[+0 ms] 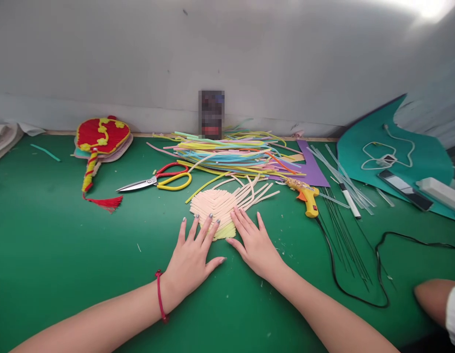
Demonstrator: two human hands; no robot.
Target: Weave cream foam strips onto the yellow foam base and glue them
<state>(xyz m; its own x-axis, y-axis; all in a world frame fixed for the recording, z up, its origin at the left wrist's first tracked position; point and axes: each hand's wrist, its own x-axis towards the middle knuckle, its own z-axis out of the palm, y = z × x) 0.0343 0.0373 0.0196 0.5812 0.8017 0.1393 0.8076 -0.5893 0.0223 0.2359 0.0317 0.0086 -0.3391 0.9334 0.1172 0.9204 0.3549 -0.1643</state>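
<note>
A woven piece of pale peach strips [213, 202], with a light yellow-green lower edge, lies flat on the green table. Loose strip ends fan out from its upper right side. My left hand [190, 257] rests with fingers spread, its fingertips on the lower left of the woven piece. On the other side, my right hand [257, 245] lies flat with its fingertips on the lower right edge. Neither hand grips anything. Just behind the piece is a heap of coloured fuzzy strips [227, 156], and scissors [157, 179] with red and yellow handles lie to its left.
A yellow glue gun [306, 196] with a black cord [334, 274] is at right, near glue sticks, thin wires [345, 240] and a marker [349, 201]. A red fan [102, 136] lies left. At the back stands a phone [212, 115]. Someone's arm [431, 299] shows lower right.
</note>
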